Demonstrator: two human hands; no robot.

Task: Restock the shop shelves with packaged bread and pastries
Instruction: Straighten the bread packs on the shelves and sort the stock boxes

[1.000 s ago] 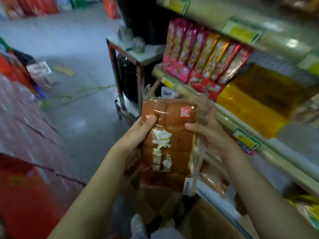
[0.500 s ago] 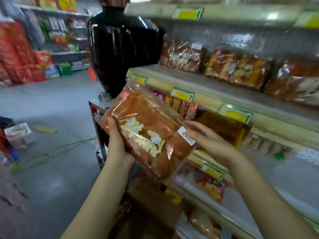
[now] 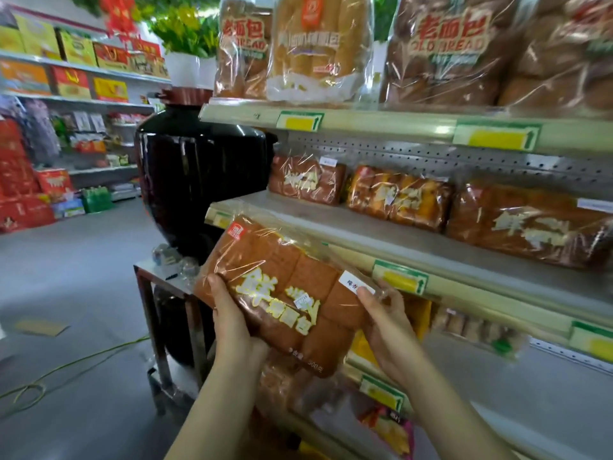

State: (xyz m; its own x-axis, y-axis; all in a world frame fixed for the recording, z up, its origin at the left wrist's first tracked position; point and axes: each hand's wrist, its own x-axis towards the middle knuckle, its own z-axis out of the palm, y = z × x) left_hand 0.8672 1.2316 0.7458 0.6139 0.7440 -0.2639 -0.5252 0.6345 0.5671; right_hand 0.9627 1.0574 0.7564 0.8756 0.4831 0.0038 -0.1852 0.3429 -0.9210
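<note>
Bread pack at middle shelf edge; black jar beside.

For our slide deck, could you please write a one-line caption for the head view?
Left hand and right hand hold a wrapped bread loaf tilted before a bread shelf.

The brown sliced loaf sits in clear, glossy, crinkled plastic film. The big black jar looks smooth and glazed; the perforated shelf-back panel looks like matt metal.
</note>
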